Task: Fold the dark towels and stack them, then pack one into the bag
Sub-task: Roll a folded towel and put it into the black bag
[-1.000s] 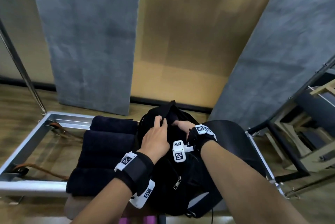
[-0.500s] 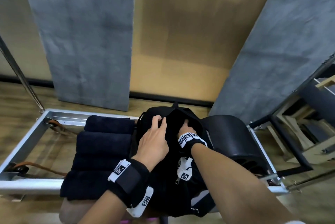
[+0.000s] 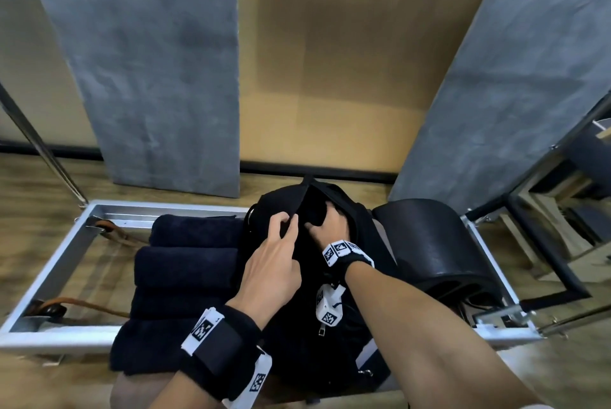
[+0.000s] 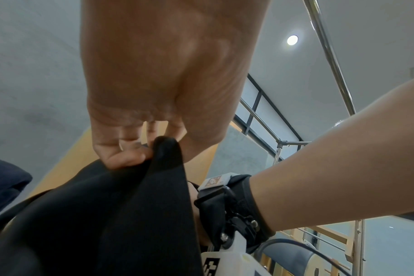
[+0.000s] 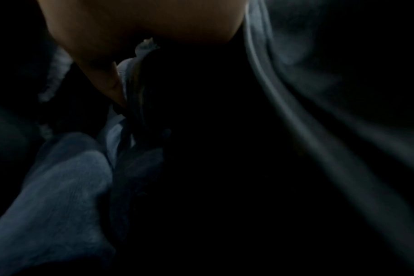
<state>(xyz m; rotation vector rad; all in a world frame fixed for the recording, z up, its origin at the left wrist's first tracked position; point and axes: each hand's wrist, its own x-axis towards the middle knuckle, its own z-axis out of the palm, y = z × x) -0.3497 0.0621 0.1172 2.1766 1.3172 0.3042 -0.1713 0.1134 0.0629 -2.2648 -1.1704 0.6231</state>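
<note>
A left hand [image 3: 276,264] is pinching the soft black bag [image 3: 334,336] open at the frame's far edge, the right hand [image 3: 325,226] is reaching inside, grip unseeable, beside limp stacked dark towels [image 3: 185,279], probably best gripped by their folds.

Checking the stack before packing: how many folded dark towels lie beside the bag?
4, one pile left of the bag: top, second, third, bottom. Another may be hidden inside.

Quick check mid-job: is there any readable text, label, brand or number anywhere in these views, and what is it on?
No readable words or numbers in any view.
Wrist bands: the left wrist band and right wrist band carry only black-and-white square code markers, no letters.
Bag: no legible brand or label; a zipper pull shows, unmarked.
Towels: no tag visible.
Right wrist view: too dark to read anything.
</note>
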